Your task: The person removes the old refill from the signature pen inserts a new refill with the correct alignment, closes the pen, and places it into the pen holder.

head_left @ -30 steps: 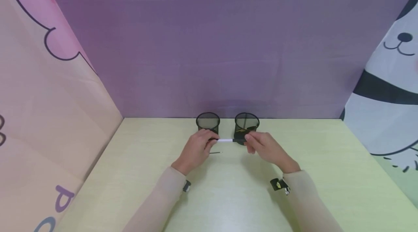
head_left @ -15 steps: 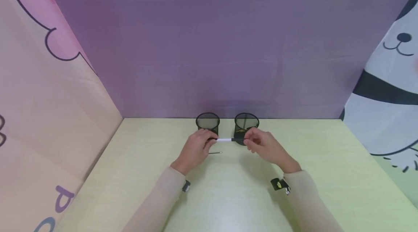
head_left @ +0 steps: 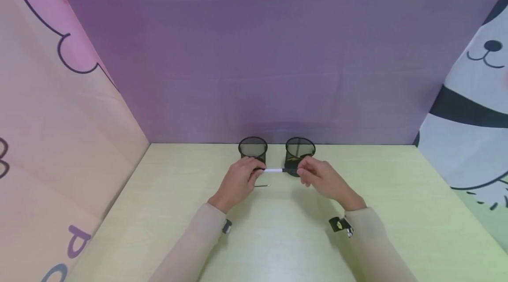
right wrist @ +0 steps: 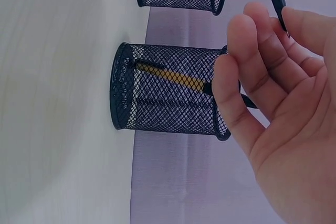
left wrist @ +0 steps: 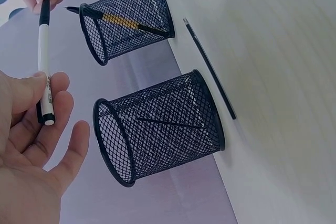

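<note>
Between both hands a white-and-black pen [head_left: 274,170] is held level, in front of two mesh pen holders. My left hand [head_left: 238,180] pinches its black-capped end; in the left wrist view the white barrel [left wrist: 44,51] runs up from my thumb. My right hand [head_left: 319,178] has thumb and fingers at the black tip end. In the right wrist view the pen's bare, pointed tip [right wrist: 286,27] shows by the thumb, the other fingers curled. On the table below lies a thin dark rod with a metal tip, like a pen refill [left wrist: 212,72].
The left black mesh holder [left wrist: 157,129] shows a thin dark line through its mesh. Inside the right holder [right wrist: 170,90] leans a yellow-and-black pen [right wrist: 176,78]. Both stand near the pale table's [head_left: 270,238] back edge, before a purple cloth backdrop [head_left: 254,53].
The right hand's fingers have shifted at the pen's tip end, the index finger now raised and more bent. The left hand, the pen and the holders stay nearly in place.
</note>
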